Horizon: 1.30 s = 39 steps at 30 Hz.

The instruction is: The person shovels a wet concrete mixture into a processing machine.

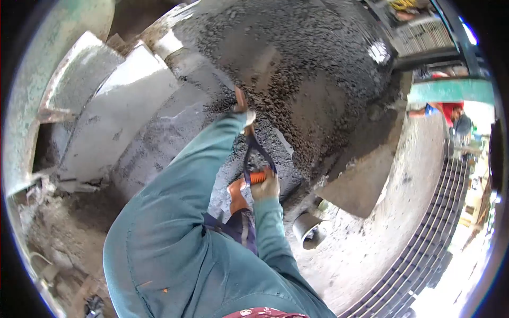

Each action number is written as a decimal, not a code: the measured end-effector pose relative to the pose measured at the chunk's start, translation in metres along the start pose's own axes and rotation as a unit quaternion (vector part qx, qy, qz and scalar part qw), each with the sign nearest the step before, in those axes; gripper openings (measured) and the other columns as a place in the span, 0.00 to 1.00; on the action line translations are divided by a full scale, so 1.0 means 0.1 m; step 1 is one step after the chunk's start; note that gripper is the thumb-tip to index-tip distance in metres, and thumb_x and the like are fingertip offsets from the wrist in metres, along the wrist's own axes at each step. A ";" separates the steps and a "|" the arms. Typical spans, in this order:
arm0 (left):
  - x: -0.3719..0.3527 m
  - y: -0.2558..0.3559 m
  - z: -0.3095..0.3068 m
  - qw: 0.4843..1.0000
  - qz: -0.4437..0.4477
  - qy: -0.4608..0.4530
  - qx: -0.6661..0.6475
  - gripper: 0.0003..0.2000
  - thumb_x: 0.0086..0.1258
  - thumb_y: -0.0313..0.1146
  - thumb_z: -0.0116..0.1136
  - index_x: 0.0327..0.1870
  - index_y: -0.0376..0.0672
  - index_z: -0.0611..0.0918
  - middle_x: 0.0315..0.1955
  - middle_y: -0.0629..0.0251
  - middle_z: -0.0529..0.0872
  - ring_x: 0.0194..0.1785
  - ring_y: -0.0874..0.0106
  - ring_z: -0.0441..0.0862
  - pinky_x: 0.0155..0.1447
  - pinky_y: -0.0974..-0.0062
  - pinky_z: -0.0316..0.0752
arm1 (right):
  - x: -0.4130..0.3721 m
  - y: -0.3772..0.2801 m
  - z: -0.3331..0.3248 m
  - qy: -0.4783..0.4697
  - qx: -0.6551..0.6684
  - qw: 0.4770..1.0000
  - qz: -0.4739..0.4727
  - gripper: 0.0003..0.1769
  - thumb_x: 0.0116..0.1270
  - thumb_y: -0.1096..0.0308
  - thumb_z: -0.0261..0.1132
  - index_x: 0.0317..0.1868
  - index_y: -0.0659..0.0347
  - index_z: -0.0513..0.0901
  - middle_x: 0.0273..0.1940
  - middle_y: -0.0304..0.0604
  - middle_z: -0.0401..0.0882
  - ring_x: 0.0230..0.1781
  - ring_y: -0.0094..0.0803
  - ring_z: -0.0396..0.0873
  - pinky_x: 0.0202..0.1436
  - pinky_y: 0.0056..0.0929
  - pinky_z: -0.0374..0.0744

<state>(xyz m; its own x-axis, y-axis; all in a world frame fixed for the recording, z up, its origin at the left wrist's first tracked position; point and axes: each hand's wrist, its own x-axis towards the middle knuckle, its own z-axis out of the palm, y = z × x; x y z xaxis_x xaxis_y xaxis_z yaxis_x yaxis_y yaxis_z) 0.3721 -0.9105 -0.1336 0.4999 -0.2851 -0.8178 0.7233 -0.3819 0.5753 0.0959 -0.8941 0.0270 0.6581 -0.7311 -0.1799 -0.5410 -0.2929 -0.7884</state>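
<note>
A shovel with a wooden shaft and a dark D-shaped handle points up toward a heap of dark, gravelly mix. My left hand, in a pale glove, is wrapped round the shaft, partly hidden by the green-blue sleeve. At the orange grip of the handle, my right hand is closed, also gloved. The shovel's blade is hard to make out against the grey mix. Below the handle, my bare leg and foot show on the grey floor.
Large grey slabs lean at the left. A metal bucket lies at the lower right of the heap, beside a flat board. Dark ribbed strips curve along the right. A person in red is far off at the right.
</note>
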 end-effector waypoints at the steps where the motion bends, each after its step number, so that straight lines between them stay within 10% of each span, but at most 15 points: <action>1: -0.02 -0.20 0.06 1.000 -0.014 -0.006 0.010 0.10 0.70 0.38 0.57 0.45 0.42 0.76 0.37 0.60 0.82 0.39 0.65 0.82 0.42 0.64 0.78 | -0.18 -0.06 -0.09 0.013 -0.179 0.981 -0.078 0.11 0.67 0.61 0.65 0.40 0.61 0.83 0.37 0.48 0.83 0.38 0.43 0.82 0.46 0.40 0.79; 3: -0.15 -0.72 0.23 0.999 -0.035 -0.020 0.030 0.10 0.70 0.37 0.57 0.45 0.43 0.77 0.35 0.60 0.83 0.39 0.65 0.83 0.41 0.63 0.79 | -0.74 0.14 -0.26 0.058 0.209 0.958 0.187 0.10 0.66 0.62 0.66 0.35 0.61 0.82 0.34 0.46 0.82 0.37 0.41 0.82 0.45 0.43 0.80; 4: -0.27 -1.04 0.32 0.998 -0.051 -0.027 0.039 0.09 0.70 0.37 0.57 0.45 0.43 0.77 0.35 0.60 0.83 0.38 0.64 0.83 0.41 0.63 0.79 | -1.09 0.39 -0.24 0.109 0.534 0.745 0.386 0.09 0.64 0.64 0.68 0.34 0.61 0.81 0.32 0.46 0.81 0.37 0.41 0.82 0.45 0.45 0.80; 6: -0.59 -1.67 0.51 0.994 -0.091 -0.048 0.041 0.09 0.70 0.36 0.57 0.44 0.43 0.78 0.33 0.61 0.84 0.38 0.63 0.84 0.40 0.62 0.79 | -1.76 0.69 -0.27 0.193 0.545 0.723 0.378 0.07 0.60 0.70 0.70 0.32 0.60 0.79 0.28 0.43 0.79 0.30 0.38 0.82 0.35 0.44 0.82; 10: -1.31 -2.68 0.17 0.975 -0.179 -0.130 -0.036 0.07 0.70 0.35 0.57 0.44 0.44 0.79 0.30 0.61 0.85 0.36 0.62 0.86 0.39 0.60 0.81 | -2.72 -0.04 -0.03 0.371 0.370 0.792 0.314 0.10 0.57 0.75 0.70 0.38 0.62 0.79 0.23 0.41 0.76 0.15 0.35 0.76 0.17 0.35 0.79; 14: -1.78 -2.69 -1.02 0.915 -0.270 -0.251 -0.162 0.06 0.65 0.34 0.59 0.37 0.43 0.79 0.30 0.55 0.81 0.36 0.54 0.79 0.42 0.49 0.75 | -3.20 -1.21 0.42 0.395 0.239 0.832 0.308 0.11 0.59 0.73 0.74 0.40 0.64 0.82 0.27 0.41 0.83 0.20 0.32 0.79 0.25 0.32 0.79; 20: -2.41 -1.12 -2.52 0.898 -0.383 -0.161 -0.143 0.15 0.64 0.45 0.59 0.35 0.41 0.76 0.27 0.52 0.73 0.38 0.53 0.76 0.49 0.46 0.72 | -3.58 -2.64 0.62 0.145 -0.084 0.983 -0.072 0.31 0.70 0.39 0.60 0.37 0.64 0.84 0.26 0.46 0.79 0.25 0.41 0.78 0.32 0.40 0.74; 25: -2.08 -1.22 -2.88 0.960 -0.264 -0.080 0.040 0.14 0.67 0.44 0.60 0.34 0.46 0.70 0.22 0.62 0.73 0.26 0.63 0.72 0.42 0.56 0.72 | -4.26 -2.49 1.55 0.285 -0.047 0.957 -0.026 0.05 0.60 0.69 0.70 0.35 0.58 0.84 0.37 0.46 0.81 0.42 0.47 0.80 0.52 0.47 0.77; 28: -1.73 -1.98 -3.13 0.949 -0.295 -0.111 -0.002 0.12 0.69 0.40 0.58 0.30 0.47 0.71 0.20 0.64 0.72 0.21 0.67 0.70 0.38 0.56 0.71 | -4.91 -2.29 2.14 0.398 0.222 0.813 0.362 0.21 0.59 0.73 0.67 0.54 0.62 0.78 0.45 0.45 0.82 0.42 0.41 0.83 0.48 0.39 0.81; 32: -2.06 -3.02 -3.67 0.921 -0.350 -0.171 -0.019 0.10 0.72 0.39 0.60 0.35 0.48 0.72 0.21 0.66 0.72 0.23 0.68 0.73 0.33 0.56 0.72 | -6.19 -1.69 3.30 0.475 0.567 0.550 0.388 0.25 0.57 0.68 0.71 0.55 0.62 0.77 0.41 0.43 0.80 0.30 0.29 0.79 0.36 0.33 0.80; 36: -2.55 -4.02 -4.26 0.855 -0.493 -0.138 0.084 0.15 0.71 0.45 0.62 0.37 0.48 0.70 0.21 0.60 0.74 0.21 0.61 0.73 0.33 0.53 0.73 | -7.16 -2.06 4.36 0.605 0.383 0.406 0.569 0.10 0.55 0.75 0.64 0.40 0.62 0.80 0.28 0.35 0.77 0.26 0.25 0.75 0.26 0.24 0.72; 39: -2.82 -4.76 -4.76 0.858 -0.435 -0.134 0.237 0.14 0.71 0.44 0.62 0.35 0.49 0.70 0.19 0.61 0.72 0.17 0.60 0.71 0.30 0.48 0.71 | -7.32 -2.68 4.54 0.618 0.345 0.331 0.624 0.10 0.56 0.76 0.64 0.39 0.63 0.79 0.29 0.37 0.77 0.26 0.25 0.76 0.28 0.26 0.75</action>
<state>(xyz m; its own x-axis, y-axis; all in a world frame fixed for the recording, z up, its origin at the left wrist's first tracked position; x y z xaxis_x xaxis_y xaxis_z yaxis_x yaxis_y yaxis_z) 0.1137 -0.2294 -0.1836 -0.3053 0.1217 -0.9445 0.4611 -0.8489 -0.2584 -0.0028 -0.0004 0.1027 -0.7995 0.1637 -0.5779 0.5419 0.6116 -0.5765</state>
